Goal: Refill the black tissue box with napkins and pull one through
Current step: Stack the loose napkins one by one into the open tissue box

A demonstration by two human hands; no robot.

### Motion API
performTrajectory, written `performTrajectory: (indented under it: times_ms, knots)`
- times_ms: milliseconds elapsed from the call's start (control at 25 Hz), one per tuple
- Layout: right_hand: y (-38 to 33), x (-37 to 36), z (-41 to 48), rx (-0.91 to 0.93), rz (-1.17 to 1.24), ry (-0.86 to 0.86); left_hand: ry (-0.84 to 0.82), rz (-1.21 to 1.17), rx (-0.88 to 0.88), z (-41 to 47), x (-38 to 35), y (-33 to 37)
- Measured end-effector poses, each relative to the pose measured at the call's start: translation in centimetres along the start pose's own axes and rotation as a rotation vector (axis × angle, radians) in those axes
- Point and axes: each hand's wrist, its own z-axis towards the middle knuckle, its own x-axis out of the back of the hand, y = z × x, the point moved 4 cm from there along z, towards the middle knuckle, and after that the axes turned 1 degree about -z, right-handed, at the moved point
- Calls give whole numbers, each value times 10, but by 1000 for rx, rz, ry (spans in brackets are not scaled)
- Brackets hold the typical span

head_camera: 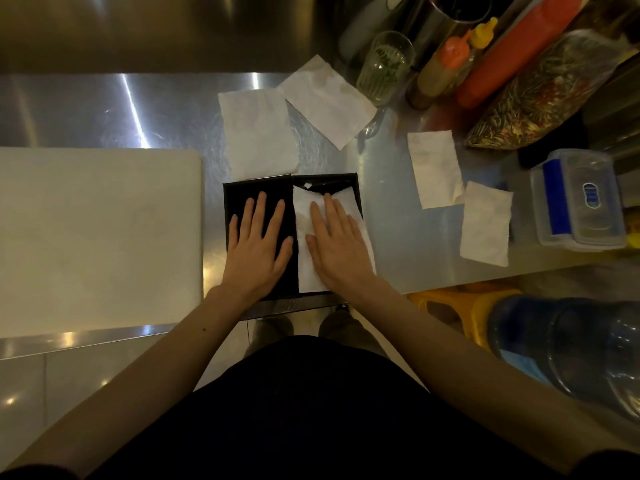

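The black tissue box (325, 180) lies open on the steel counter near its front edge. Its black panel (235, 199) covers the left half, and my left hand (258, 242) rests flat on it, fingers spread. In the right half lies a white napkin (349, 202), with my right hand (334, 245) pressed flat on top of it. Several loose white napkins lie around: one just behind the box (258, 131), one tilted behind that (327, 100), two to the right (434, 168) (485, 223).
A white cutting board (97, 237) fills the counter's left side. At the back right stand a glass (384, 65), sauce bottles (446, 64), a red bottle (519, 50) and a bag of dried chilies (540, 95). A clear plastic container (578, 199) sits at the right edge; a yellow stool (467, 306) and a water jug (571, 348) stand below.
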Motion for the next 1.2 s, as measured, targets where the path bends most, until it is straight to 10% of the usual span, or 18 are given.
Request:
performTrajectory:
  times_ms: [640,1000,1200]
  knots:
    - [12,-43,16,4,-14,-256,-28,18,-1,0,0,1]
    - [71,52,4,-196,637,500,10,26,25,-2,-2,4]
    - [192,59,24,-566,478,469,27,26,35,-1,-6,5]
